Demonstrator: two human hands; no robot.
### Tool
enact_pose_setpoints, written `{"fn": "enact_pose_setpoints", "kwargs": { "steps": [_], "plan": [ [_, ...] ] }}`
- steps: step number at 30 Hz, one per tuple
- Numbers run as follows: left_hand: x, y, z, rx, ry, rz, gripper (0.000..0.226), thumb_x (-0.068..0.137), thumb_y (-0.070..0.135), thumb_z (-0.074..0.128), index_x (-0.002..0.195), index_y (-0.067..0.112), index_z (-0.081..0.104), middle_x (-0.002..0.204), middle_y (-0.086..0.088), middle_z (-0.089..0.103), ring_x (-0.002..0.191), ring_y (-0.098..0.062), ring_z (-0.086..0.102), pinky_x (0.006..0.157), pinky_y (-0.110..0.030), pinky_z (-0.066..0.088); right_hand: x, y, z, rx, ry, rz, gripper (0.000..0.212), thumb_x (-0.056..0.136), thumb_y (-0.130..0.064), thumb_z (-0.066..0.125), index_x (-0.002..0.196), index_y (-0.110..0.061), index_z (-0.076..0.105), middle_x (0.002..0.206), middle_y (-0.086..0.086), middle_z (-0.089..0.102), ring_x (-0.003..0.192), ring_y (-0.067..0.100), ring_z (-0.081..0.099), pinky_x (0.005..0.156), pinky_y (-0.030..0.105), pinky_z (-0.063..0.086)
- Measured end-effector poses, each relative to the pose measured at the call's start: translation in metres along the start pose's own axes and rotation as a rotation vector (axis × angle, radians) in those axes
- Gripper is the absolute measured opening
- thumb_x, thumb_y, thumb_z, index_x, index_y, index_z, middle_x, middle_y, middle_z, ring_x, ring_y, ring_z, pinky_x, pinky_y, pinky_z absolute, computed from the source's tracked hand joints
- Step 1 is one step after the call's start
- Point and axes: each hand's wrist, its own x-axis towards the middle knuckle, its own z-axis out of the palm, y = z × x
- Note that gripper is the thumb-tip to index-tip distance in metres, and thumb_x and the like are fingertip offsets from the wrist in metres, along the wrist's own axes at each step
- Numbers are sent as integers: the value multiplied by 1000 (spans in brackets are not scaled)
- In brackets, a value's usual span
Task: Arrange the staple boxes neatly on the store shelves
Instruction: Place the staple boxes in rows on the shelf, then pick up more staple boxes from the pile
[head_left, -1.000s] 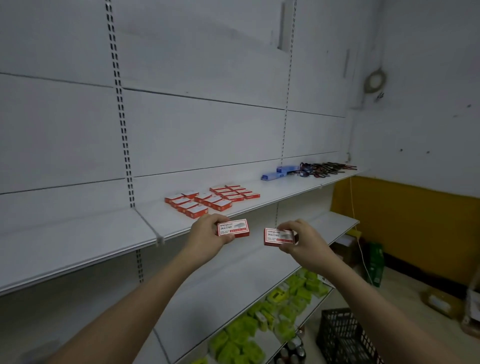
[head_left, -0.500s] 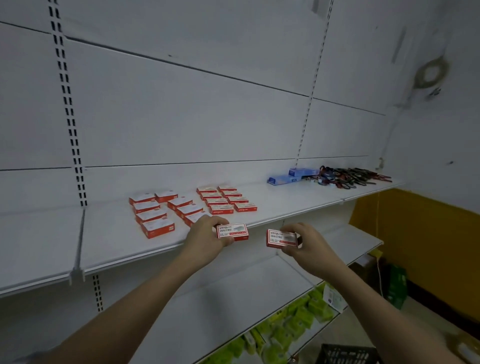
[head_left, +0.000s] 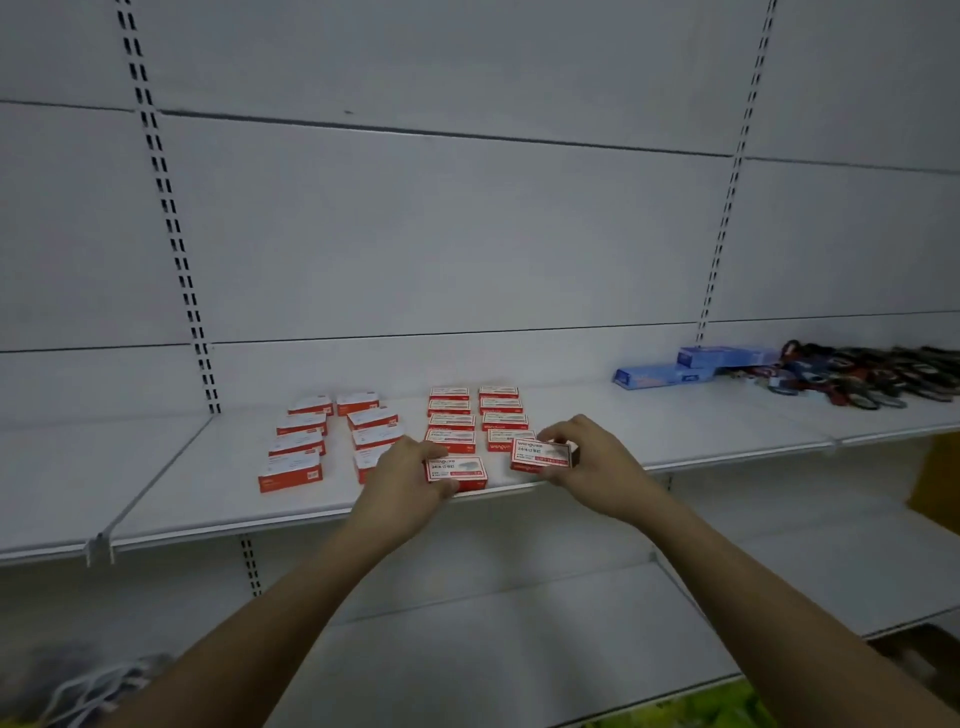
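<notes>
Boxes (head_left: 395, 431) of staples sit in four columns on the white shelf (head_left: 182, 488). The left hand (head_left: 402, 475) grips one box (head_left: 457, 473) at the shelf's front edge; the right hand (head_left: 587, 462) pinches another (head_left: 540, 453) just in front of the rightmost column. Blue packets (head_left: 675, 369) and scissors (head_left: 872, 376) lie well to the right (clear of both hands).

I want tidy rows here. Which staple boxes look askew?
The two left columns of boxes sit skewed, fanning leftward with uneven gaps. The two right columns look straight.
</notes>
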Motion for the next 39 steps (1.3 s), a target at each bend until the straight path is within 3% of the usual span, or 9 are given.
{"fn": "enact_pose_setpoints", "kwargs": {
  "steps": [6,9,14,22,26,31,39],
  "plan": [
    [-2,13,21,54,65,-113,40,88,29,66,126,21,57,133,-2,55,118,-21,56,101,-35,48,21,25,8,50,-123,-75,32,85,-22,70,114,-22,59,112,-3,52,103,14,54,85,22,44],
    [3,21,27,141,102,-120,33,91,30,63,122,21,60,132,0,55,119,-17,54,100,-30,43,30,31,14,56,-148,-109,31,87,-24,68,116,-24,59,122,-2,54,113,16,56,95,27,48],
    [13,26,36,203,144,-109,33,93,29,60,124,18,60,130,0,56,114,-14,56,95,-24,43,36,35,20,108,-115,-140,30,88,-22,67,117,-18,61,125,-1,49,116,16,54,97,26,47],
    [6,32,34,198,141,-95,38,92,28,60,129,20,57,132,2,55,116,-13,54,96,-23,41,41,44,21,134,-103,-181,28,90,-26,63,117,-18,60,122,-2,50,111,14,55,93,23,47],
    [-8,34,21,209,169,-105,34,93,35,56,126,26,57,128,6,56,102,-9,57,87,-25,48,49,42,11,173,50,-181,23,94,-31,55,113,-19,62,113,-3,54,103,13,57,86,25,50],
    [-22,29,-15,340,206,-120,32,95,41,52,121,26,60,117,9,62,93,-3,55,74,-21,43,51,7,4,201,65,-215,17,94,-29,52,102,-21,64,99,-9,60,88,12,58,79,32,53],
    [-46,-9,-108,447,269,-236,37,94,54,41,116,33,61,116,10,63,101,-11,58,88,-32,44,47,-104,11,131,-184,-356,22,92,-39,51,95,-22,65,94,-4,66,83,14,60,76,34,52]
  ]
}}
